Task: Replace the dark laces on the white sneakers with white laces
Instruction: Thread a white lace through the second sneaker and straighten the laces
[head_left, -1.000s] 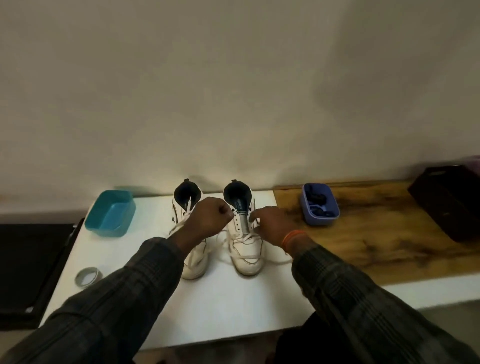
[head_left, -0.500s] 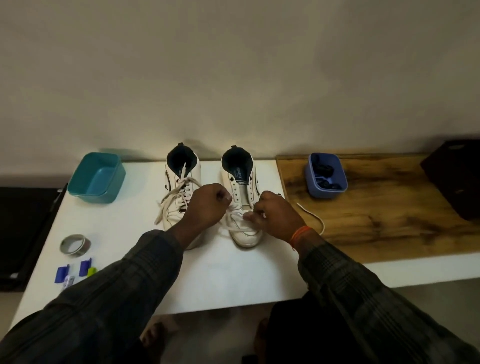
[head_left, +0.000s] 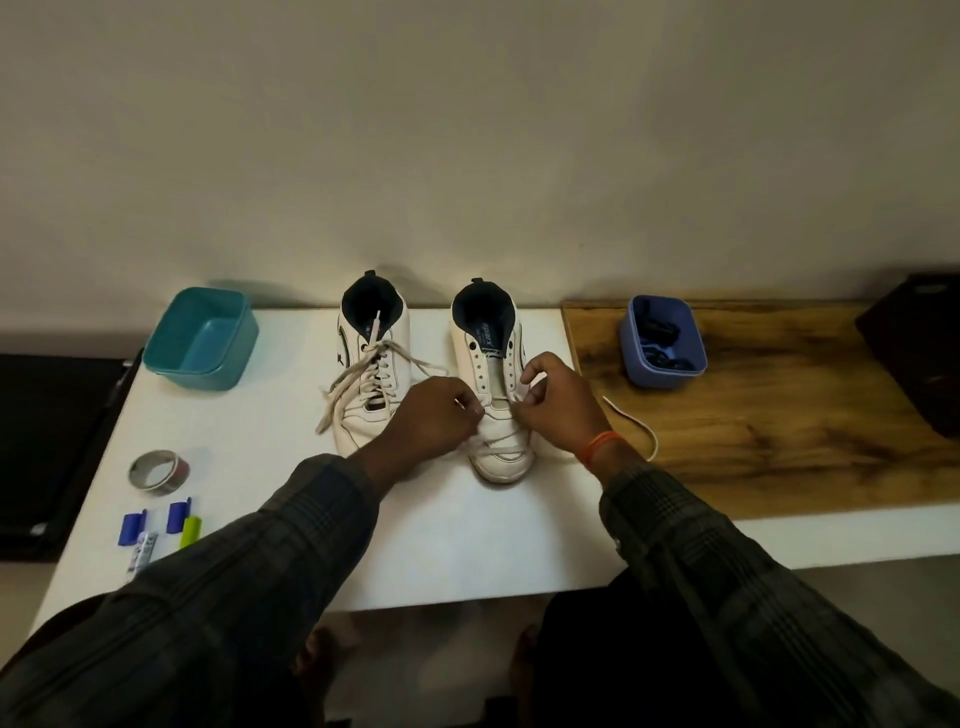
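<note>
Left hand (head_left: 439, 415): fingers curled tight, pinching the white lace (head_left: 498, 446) at the low eyelets of the right sneaker (head_left: 491, 384).
Right hand (head_left: 558, 408): fingertips pinched on the same lace across the tongue; index finger raised a little.
Right sneaker: mid-surface near the back edge, toe toward the person, laced only at the lowest rows.
Lace tail: trails right onto the wooden part of the surface (head_left: 779, 415).
Left sneaker (head_left: 371, 384): just beside it, fully laced, ends loose.
Blue tub (head_left: 662, 343): back edge, right; dark laces (head_left: 660, 332) inside.
</note>
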